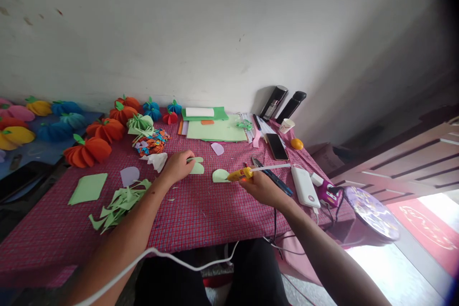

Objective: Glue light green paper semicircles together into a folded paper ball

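My right hand [256, 184] is closed round a yellow glue gun [239, 174], with a white glue stick poking out of its back. The gun's nozzle meets the right edge of a pale green half-round paper piece [219, 175] lying on the checked cloth. To the left, my left hand [179, 164] is closed with its fingertips on a folded pale green paper piece [197, 168], whose two flaps stand apart. A lilac paper piece [217, 148] lies farther back, between the hands.
Paper pumpkins [89, 151] and green scraps [120, 204] are at left. Paper sheets [215, 129] lie at the back. Scissors [272, 176], a phone [277, 147], a power bank [304, 186], a paper cup [286, 125] and a purple power strip [330, 193] are at right.
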The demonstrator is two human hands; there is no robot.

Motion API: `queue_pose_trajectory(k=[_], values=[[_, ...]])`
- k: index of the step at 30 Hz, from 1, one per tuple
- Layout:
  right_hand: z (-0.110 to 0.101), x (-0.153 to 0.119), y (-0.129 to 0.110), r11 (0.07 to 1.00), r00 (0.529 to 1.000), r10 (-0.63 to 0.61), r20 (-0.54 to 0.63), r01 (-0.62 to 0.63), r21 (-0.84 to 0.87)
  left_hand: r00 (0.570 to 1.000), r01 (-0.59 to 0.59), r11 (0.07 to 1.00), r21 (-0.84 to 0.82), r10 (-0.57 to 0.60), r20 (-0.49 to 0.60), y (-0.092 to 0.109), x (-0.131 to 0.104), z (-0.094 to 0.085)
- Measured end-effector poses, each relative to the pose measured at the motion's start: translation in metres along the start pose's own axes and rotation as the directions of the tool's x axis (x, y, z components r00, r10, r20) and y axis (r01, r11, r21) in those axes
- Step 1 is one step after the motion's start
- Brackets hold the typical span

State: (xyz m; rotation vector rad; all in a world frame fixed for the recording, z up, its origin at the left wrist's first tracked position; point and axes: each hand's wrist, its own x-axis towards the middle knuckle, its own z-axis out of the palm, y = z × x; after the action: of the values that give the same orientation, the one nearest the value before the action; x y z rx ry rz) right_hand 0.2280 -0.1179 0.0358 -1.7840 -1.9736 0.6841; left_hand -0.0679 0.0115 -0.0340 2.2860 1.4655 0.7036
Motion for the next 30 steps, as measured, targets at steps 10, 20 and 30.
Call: queue_pose_trajectory(k=[10,20,30], values=[[-0.01,-0.007,0.009,0.99,0.996,0.073,0.045,-0.078,0.121,1.0,-0.022,1.0,-0.002,0.022,-0.008,-0.003,0.0,0.003],[0.012,0.008,-0.01,1.0,0.997,0.021,0.072,-0.022,0.013,1.0,-0.016,1.0,0.006,0.016,-0.003,-0.003,0.001,0.002],[0.011,0.006,-0.007,1.0,0.997,0.001,0.079,-0.003,0.016,1.0,-0.018,1.0,0.007,0.018,0.014,0.0,0.0,0.0]])
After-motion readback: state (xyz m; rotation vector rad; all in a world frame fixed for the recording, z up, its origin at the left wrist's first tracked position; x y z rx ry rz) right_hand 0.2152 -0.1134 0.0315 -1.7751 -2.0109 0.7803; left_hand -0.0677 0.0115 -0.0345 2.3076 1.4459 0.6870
